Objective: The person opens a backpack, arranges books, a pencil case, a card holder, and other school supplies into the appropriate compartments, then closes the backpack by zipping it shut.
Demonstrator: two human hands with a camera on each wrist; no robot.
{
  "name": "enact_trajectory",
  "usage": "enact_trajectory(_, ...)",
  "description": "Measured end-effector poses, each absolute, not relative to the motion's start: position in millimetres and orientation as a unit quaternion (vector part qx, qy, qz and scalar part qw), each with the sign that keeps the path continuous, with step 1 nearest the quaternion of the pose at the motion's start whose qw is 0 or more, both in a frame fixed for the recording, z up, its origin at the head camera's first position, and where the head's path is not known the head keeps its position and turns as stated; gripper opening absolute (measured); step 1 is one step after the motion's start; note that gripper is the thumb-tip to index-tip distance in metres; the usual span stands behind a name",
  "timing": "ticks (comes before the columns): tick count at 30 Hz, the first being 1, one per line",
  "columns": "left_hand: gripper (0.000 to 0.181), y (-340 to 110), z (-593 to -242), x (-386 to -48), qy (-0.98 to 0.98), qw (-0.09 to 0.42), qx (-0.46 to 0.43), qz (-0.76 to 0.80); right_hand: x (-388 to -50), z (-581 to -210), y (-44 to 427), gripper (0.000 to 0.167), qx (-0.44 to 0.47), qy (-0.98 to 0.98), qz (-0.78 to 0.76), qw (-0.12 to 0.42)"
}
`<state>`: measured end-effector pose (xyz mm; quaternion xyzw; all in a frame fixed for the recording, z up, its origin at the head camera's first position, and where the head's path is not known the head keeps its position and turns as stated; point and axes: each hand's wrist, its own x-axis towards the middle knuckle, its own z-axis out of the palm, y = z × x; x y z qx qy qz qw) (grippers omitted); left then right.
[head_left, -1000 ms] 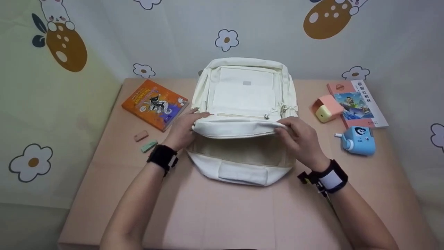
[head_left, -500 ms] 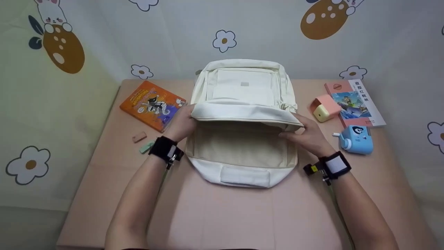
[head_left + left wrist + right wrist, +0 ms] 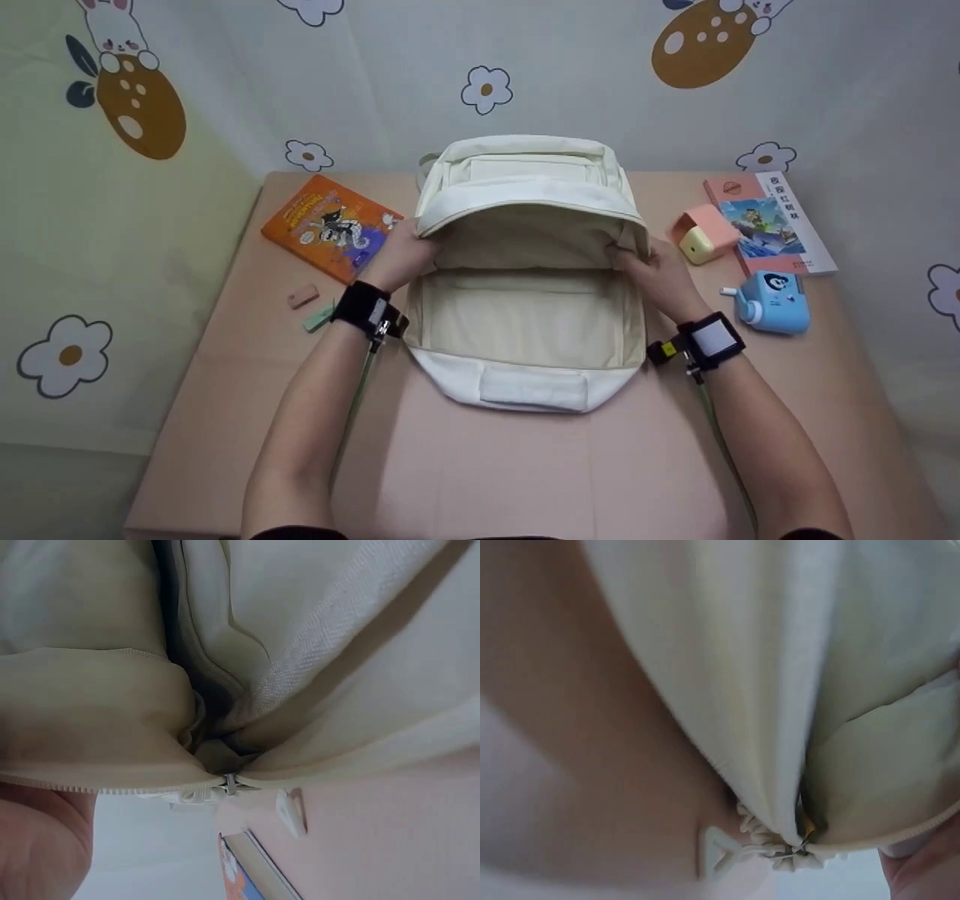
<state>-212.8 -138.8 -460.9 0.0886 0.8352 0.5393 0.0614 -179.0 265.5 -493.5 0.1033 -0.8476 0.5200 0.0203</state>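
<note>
A cream backpack lies on the table with its main compartment unzipped and gaping toward me. Its beige lining shows, and the raised front flap arches over the opening. My left hand holds the flap's left edge, its fingertips hidden by the fabric. At the right edge my right hand pinches the flap, thumb on the inner side. The left wrist view shows the zipper edge above part of the hand and the zip's end at the corner. A pale zipper pull hangs in the right wrist view.
An orange book, a pink eraser and a green eraser lie left of the backpack. On the right are a pink-and-yellow object, a pink-and-white book and a blue crank pencil sharpener.
Both hands have lifted the flap up and back, so the compartment gapes wider and more lining shows. My right hand shifted from the flap's front edge to its right side.
</note>
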Motion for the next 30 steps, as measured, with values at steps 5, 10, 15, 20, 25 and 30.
enact_trajectory(5, 0.027, -135, -465, -215, 0.83, 0.064, 0.074, 0.55, -185, -492, 263, 0.049, 0.067, -0.851, 0.521, 0.016)
enact_trajectory(10, 0.032, -137, -466, -215, 0.831, 0.066, 0.072, 0.548, -189, -485, 265, 0.057, 0.058, -0.846, 0.528, -0.034)
enact_trajectory(15, 0.033, -141, -465, -213, 0.834, 0.069, 0.069, 0.543, -194, -475, 265, 0.063, 0.046, -0.84, 0.534, -0.081)
enact_trajectory(20, 0.028, -149, -463, -205, 0.816, 0.095, 0.095, 0.562, -198, -470, 265, 0.061, 0.027, -0.836, 0.538, -0.107)
enact_trajectory(25, 0.067, -174, -458, -195, 0.81, 0.142, 0.149, 0.549, -199, -468, 264, 0.058, 0.02, -0.831, 0.542, -0.119)
enact_trajectory(30, 0.076, -212, -449, -188, 0.826, 0.156, 0.105, 0.531, -200, -468, 264, 0.052, 0.018, -0.834, 0.539, -0.115)
